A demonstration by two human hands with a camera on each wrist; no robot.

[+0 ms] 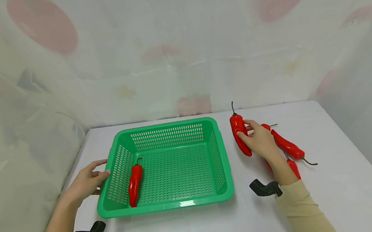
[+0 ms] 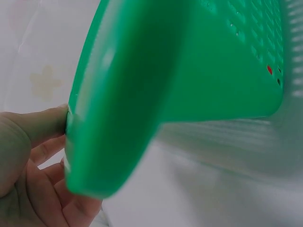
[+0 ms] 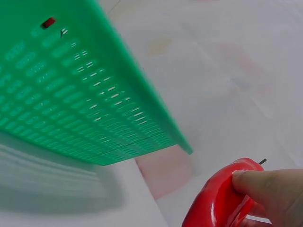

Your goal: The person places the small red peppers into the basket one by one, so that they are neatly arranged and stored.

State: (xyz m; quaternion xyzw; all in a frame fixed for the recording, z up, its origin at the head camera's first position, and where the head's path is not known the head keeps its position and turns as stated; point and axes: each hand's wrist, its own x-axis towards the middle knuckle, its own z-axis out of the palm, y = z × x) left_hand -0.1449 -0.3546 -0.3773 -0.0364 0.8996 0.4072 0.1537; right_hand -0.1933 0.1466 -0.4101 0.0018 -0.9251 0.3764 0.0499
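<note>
My left hand holds the left rim of a green plastic basket. In the left wrist view its thumb lies against the rim's edge, with the other fingers partly hidden behind it. Inside the basket, near its left wall, lies a red chili pepper. To the right of the basket, my right hand pinches another red pepper above the table, stem pointing away. The right wrist view shows the thumb pressed on this held pepper.
Several more red peppers lie on the white table around my right forearm. One pepper lies farther right, another is partly covered by the forearm, and one shows behind the hand. Patterned white sheeting borders the table.
</note>
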